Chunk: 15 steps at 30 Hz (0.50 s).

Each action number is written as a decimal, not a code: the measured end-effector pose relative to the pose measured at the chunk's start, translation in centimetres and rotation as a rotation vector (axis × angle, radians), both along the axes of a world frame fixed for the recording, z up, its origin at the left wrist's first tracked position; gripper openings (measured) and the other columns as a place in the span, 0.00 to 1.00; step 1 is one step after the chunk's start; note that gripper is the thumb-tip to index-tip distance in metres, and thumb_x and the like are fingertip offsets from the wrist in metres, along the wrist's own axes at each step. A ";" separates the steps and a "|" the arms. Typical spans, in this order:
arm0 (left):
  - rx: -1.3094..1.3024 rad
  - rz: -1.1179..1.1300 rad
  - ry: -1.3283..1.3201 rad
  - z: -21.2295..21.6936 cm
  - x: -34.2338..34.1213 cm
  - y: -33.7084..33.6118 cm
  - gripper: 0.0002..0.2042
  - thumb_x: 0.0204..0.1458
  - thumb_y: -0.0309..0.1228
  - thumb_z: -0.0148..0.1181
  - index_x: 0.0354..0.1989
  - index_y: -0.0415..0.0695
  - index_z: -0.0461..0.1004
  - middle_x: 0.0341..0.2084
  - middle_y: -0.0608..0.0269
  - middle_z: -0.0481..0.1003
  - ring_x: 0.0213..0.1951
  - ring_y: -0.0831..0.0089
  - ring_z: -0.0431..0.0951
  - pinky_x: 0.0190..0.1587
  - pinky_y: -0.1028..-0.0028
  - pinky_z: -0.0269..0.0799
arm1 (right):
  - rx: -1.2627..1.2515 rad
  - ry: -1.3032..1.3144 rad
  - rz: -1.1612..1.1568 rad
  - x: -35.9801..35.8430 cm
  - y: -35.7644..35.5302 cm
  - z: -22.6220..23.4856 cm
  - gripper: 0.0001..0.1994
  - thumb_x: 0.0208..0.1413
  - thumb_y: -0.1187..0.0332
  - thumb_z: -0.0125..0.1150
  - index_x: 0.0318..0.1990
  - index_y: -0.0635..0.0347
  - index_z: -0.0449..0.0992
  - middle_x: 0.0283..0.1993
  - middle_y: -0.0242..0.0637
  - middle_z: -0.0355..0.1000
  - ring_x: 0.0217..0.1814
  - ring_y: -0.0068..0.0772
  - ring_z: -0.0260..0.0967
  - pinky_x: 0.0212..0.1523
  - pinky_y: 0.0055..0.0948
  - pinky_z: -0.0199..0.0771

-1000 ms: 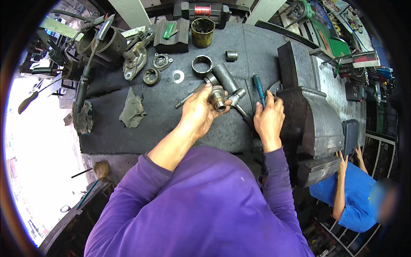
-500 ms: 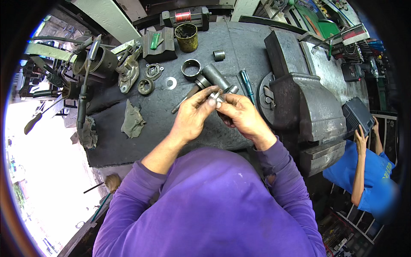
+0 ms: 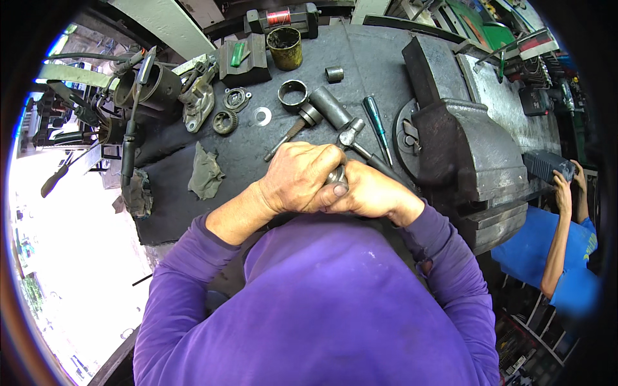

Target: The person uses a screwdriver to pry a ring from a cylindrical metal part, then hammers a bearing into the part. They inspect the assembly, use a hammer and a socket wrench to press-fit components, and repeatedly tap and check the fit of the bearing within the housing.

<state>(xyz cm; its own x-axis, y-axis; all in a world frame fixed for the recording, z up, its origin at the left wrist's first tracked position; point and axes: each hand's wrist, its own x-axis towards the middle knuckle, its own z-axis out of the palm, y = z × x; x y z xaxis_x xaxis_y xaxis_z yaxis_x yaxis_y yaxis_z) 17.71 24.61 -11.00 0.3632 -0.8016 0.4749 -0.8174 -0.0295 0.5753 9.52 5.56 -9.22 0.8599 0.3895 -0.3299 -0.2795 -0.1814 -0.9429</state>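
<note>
Purple long sleeves (image 3: pixel 193 302) fill the foreground as a person bends over a dark, grimy metal workbench (image 3: pixel 257 154). Both bare hands meet close to the chest: the left hand (image 3: pixel 299 177) curls its fingers tightly over a small round grey metal part (image 3: pixel 338 177), while the right hand (image 3: pixel 370 193) presses against it from the other side, thumb laid along the part's edge. Most of the part is hidden inside the two grips, held just above the bench's near edge.

Just beyond the knuckles lie a steel hammer-like tool with a dark handle (image 3: pixel 360 148) and a long-handled socket tool with a dull metal shaft (image 3: pixel 290 132), with a thick dark steel cylinder (image 3: pixel 329 106) between them. A green-handled screwdriver (image 3: pixel 376 125) rests near the heavy grey cast-iron bench vise (image 3: pixel 470 148) at the right. To the left, a crumpled olive-grey rag (image 3: pixel 206 172) sits on the bench.

Farther back are a flat silver washer (image 3: pixel 262 116), a dark toothed gear (image 3: pixel 224 122), a wide steel ring (image 3: pixel 293 93) and a short grey bushing (image 3: pixel 334 74). At the far edge stands a grimy yellowish tin can (image 3: pixel 284 47). At the far right, another person in a blue shirt (image 3: pixel 566 257) holds a dark box-shaped object (image 3: pixel 547 166).
</note>
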 end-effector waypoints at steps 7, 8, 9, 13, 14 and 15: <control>0.166 0.192 0.242 -1.2 -2.5 -0.5 0.22 0.70 0.50 0.47 0.38 0.40 0.70 0.22 0.46 0.73 0.26 0.42 0.78 0.30 0.52 0.73 | -0.245 -0.075 -0.055 -1.4 0.7 -1.5 0.14 0.51 0.65 0.69 0.36 0.70 0.83 0.33 0.55 0.82 0.39 0.49 0.84 0.42 0.44 0.80; 0.185 0.193 0.289 -1.6 -2.8 -0.6 0.21 0.71 0.49 0.46 0.37 0.41 0.68 0.22 0.43 0.73 0.28 0.38 0.78 0.31 0.48 0.70 | -0.231 -0.027 -0.073 -1.7 0.8 -2.1 0.14 0.51 0.64 0.68 0.37 0.69 0.84 0.37 0.61 0.82 0.42 0.60 0.83 0.43 0.49 0.81; 0.232 0.215 0.317 -1.9 -3.0 -0.8 0.22 0.71 0.49 0.45 0.37 0.41 0.67 0.21 0.42 0.73 0.28 0.37 0.78 0.32 0.46 0.70 | -0.303 -0.013 -0.078 -1.8 1.0 -2.8 0.15 0.52 0.63 0.67 0.37 0.69 0.84 0.37 0.61 0.82 0.42 0.61 0.83 0.44 0.50 0.81; 0.363 0.304 0.383 -3.1 -3.3 -1.5 0.22 0.72 0.50 0.46 0.38 0.40 0.68 0.22 0.39 0.75 0.31 0.33 0.79 0.36 0.42 0.70 | -0.432 -0.049 -0.101 -1.9 1.7 -6.1 0.17 0.54 0.60 0.65 0.39 0.68 0.85 0.39 0.63 0.81 0.45 0.67 0.81 0.46 0.54 0.81; 0.395 0.327 0.386 -3.4 -3.4 -1.6 0.22 0.71 0.50 0.47 0.40 0.40 0.70 0.21 0.39 0.77 0.30 0.33 0.80 0.36 0.41 0.73 | -0.446 -0.075 -0.117 -2.0 2.0 -6.7 0.17 0.54 0.59 0.65 0.40 0.68 0.85 0.39 0.64 0.81 0.45 0.67 0.81 0.46 0.54 0.81; 0.441 0.356 0.400 -3.5 -3.3 -1.7 0.22 0.70 0.50 0.48 0.42 0.39 0.72 0.21 0.40 0.78 0.30 0.33 0.81 0.37 0.40 0.75 | -0.466 -0.083 -0.135 -1.9 2.1 -7.2 0.17 0.55 0.59 0.64 0.40 0.67 0.85 0.40 0.64 0.81 0.46 0.67 0.81 0.46 0.54 0.81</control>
